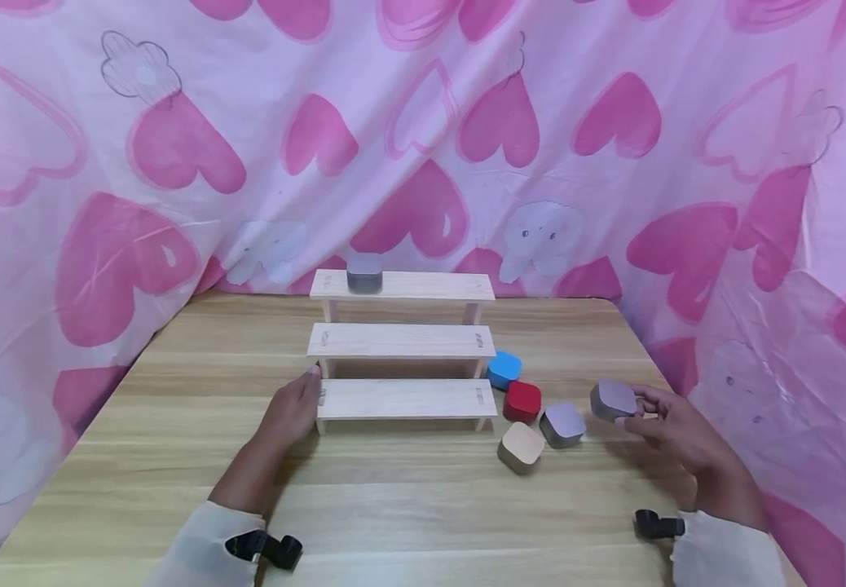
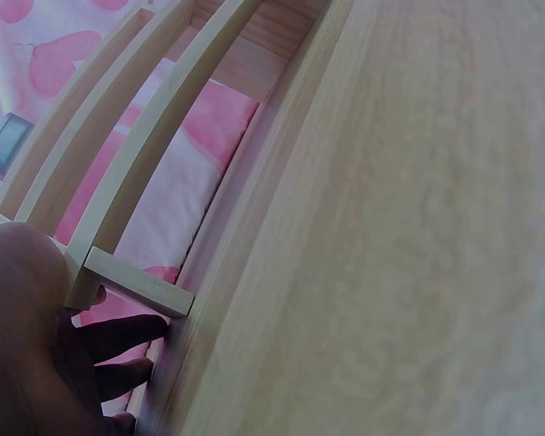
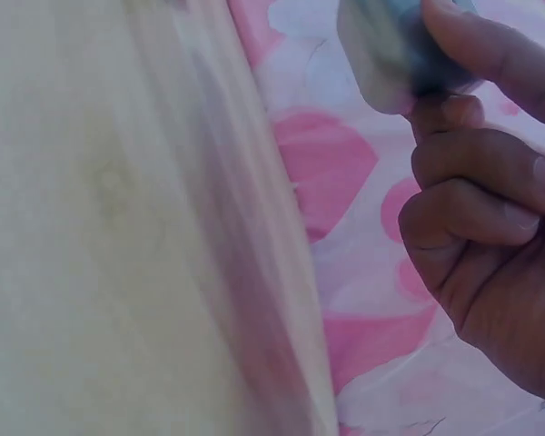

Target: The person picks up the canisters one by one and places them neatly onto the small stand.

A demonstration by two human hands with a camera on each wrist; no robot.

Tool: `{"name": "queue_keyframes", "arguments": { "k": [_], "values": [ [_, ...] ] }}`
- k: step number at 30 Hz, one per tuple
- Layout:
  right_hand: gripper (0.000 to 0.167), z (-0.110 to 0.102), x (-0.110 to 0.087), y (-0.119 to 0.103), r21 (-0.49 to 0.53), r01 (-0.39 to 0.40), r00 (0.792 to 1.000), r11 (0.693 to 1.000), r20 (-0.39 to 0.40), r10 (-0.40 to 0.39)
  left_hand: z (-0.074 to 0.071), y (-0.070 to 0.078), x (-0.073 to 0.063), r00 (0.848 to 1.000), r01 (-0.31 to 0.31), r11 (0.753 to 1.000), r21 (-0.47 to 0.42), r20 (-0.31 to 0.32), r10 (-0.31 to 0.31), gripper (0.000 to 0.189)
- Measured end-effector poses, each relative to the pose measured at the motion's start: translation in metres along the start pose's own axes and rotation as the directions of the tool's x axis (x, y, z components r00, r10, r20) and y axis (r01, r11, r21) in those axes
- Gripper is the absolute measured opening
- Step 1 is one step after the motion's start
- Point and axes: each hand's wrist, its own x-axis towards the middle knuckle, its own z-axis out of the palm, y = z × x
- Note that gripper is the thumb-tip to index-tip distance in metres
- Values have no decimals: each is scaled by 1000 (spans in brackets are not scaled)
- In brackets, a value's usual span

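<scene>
Block (image 1: 613, 401) (grey) in pinch of R fingers (image 1: 658, 398); L fingers (image 2: 127, 337) near-straight at wood shelf (image 1: 403, 399), L end

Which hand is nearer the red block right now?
Right. The right hand pinches a grey block off to the right of the red block; the left hand is farther away, at the left end of the wooden stand.
</scene>
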Motion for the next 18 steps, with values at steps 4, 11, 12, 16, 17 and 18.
{"name": "queue_keyframes", "arguments": {
  "k": [4,11,12,16,17,18],
  "values": [
    [35,-1,1,-9,40,50,998,998,-24,-49,-1,-1,0,1000,10,1000,4,28,-10,88],
    [36,-1,1,-23,16,57,995,998,-85,-56,-2,-2,-1,999,30,1000,5,43,-30,88],
    [39,-2,1,-25,10,56,994,998,-93,-54,-2,-1,-1,999,30,1000,1,43,-30,88],
    [51,-1,3,-33,11,30,992,999,-120,-28,-1,0,0,999,28,1000,4,44,-28,89],
    [52,-1,4,-36,20,31,991,999,-127,-28,-1,0,0,999,26,1000,6,42,-27,88],
    [54,0,5,-39,20,27,990,999,-138,-24,-1,0,0,999,23,1000,9,41,-24,88]
  ]
}}
